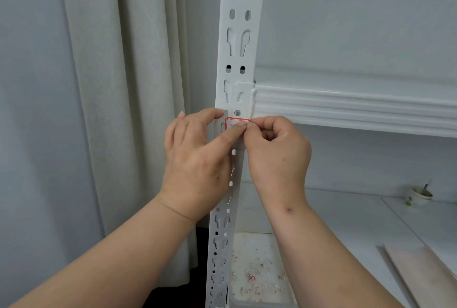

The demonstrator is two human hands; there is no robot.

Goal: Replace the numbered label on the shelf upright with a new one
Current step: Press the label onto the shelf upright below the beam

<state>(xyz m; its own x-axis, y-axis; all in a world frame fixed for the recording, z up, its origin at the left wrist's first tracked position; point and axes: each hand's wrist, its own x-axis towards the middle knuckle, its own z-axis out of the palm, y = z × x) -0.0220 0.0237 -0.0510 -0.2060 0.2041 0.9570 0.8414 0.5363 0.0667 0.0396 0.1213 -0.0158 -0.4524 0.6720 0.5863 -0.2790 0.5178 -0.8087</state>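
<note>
**Label at shelf upright: both hands on it, writing unreadable**

Head view. The red-bordered label (236, 123) sits on the white shelf upright (238, 65), just below the shelf beam (351, 110). The left hand (197, 149) lays its thumb flat across the label's face, apparently to steady it; its grip is released, fingers straight. The right hand (277, 149) is clenched, pinching the label's right edge, whether to peel or to seat it cannot be told. Dark marks show inside the border; no number is legible. Paper scraps (254, 278) litter the lower shelf.
</note>
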